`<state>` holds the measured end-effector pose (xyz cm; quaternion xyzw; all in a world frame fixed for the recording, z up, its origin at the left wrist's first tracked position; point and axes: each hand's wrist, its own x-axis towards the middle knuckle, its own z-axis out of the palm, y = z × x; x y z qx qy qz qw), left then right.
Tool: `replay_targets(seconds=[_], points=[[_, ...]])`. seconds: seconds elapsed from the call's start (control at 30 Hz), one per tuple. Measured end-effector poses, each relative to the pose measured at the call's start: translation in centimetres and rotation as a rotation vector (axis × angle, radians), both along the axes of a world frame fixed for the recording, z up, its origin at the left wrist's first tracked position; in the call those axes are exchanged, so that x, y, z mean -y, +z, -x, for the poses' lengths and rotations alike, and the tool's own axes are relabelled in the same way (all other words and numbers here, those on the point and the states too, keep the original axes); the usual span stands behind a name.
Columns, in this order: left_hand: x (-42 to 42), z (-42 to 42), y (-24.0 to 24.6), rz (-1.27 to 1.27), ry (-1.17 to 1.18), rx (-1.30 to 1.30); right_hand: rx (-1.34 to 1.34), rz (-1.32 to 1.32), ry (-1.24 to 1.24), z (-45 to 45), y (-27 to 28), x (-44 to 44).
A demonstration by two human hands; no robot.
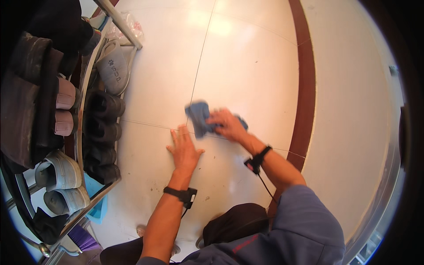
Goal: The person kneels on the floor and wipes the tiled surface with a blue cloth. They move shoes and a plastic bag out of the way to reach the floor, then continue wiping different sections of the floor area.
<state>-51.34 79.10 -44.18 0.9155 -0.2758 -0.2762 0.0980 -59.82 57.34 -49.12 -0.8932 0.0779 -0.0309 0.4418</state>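
Note:
My right hand (227, 124) presses on a blue cloth (198, 116), which lies bunched on the pale tiled floor (238, 79). The cloth and the fingers are slightly blurred; part of the cloth shows on each side of the hand. To the left of the cloth, my left hand (184, 150) rests flat on the floor with its fingers apart and nothing in it. Each wrist bears a black strap with a small device and a cable. Small dark specks lie on the tiles around the hands.
Along the left stands a metal shoe rack (86, 82) with dark shoes (102, 129), pink shoes (64, 96), pale shoes (63, 172) and a grey slipper (114, 71). Nearby are a light-blue basin (99, 210), a purple-bristled brush (82, 237) and a plastic bag (127, 28). A dark red floor strip (305, 89) runs at right.

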Motion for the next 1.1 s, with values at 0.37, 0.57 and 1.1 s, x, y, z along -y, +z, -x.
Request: replay_targets(seconds=[0.37, 0.57, 1.1], points=[[1.7, 1.2, 1.1, -0.277, -0.11, -0.01, 0.164, 0.254, -0.54, -4.4, 3.3, 3.2], [2.3, 1.0, 0.9, -0.304, -0.111, -0.022, -0.081, 0.78, -0.317, -13.4, 0.4, 10.5], [2.4, 1.3, 0.5, -0.309, -0.161, 0.045, -0.493, 0.804, -1.021, 16.7, -2.0, 12.9]])
